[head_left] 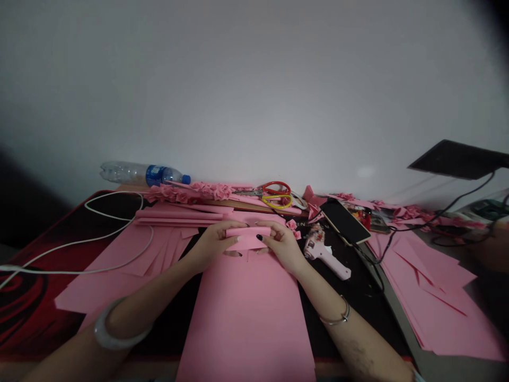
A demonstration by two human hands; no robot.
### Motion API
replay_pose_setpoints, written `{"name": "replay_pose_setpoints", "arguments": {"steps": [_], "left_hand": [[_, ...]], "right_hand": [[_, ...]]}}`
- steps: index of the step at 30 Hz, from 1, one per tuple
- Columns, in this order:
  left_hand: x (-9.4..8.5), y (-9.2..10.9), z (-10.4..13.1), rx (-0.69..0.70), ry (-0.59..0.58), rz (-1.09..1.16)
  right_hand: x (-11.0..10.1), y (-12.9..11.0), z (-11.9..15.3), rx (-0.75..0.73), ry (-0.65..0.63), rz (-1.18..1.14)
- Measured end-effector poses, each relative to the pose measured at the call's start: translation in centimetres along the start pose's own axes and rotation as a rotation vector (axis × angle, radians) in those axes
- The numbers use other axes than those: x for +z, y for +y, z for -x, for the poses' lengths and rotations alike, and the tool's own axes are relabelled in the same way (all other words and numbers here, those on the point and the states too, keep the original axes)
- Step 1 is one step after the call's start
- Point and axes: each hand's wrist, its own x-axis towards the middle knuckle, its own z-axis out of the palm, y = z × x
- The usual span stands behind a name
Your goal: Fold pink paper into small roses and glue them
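A small piece of pink paper [244, 243], its upper edge curled over into a roll, is held level between my two hands. My left hand [212, 243] pinches its left end, thumb in front and fingers behind. At the right end my right hand [281, 245] grips it the same way, its dark-nailed thumb on the front. Both hands are just above a long pink sheet [248, 318] that runs toward me. A pink glue gun [326, 256] lies to the right of my right hand, its nozzle end smeared. Small folded pink paper flowers [293, 227] sit behind that hand.
Scissors [274, 195] with red and yellow handles lie at the back among paper flowers. A plastic bottle [145, 174] rests on its side by the wall. A phone [345, 220], black cables, a white cable [79, 272] and pink paper stacks [433, 297] flank the work area.
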Motion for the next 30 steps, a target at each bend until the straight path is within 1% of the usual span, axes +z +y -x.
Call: {"name": "replay_pose_setpoints", "arguments": {"steps": [4, 10, 14, 20, 30], "left_hand": [[-0.14, -0.24, -0.07, 0.014, -0.005, 0.005], [-0.15, -0.2, -0.06, 0.024, 0.012, -0.024], [-0.3, -0.44, -0.16, 0.038, -0.007, -0.019], [-0.27, -0.25, -0.1, 0.011, 0.023, -0.04], [-0.23, -0.03, 0.02, 0.013, -0.003, -0.015]], "right_hand": [[0.05, 0.0, 0.0, -0.008, -0.014, -0.027], [0.03, 0.08, 0.01, 0.006, 0.002, -0.023], [0.02, 0.02, 0.03, 0.016, -0.002, -0.028], [-0.17, 0.02, 0.09, 0.013, -0.019, -0.02], [-0.33, 0.2, 0.05, 0.015, -0.028, -0.022]]}}
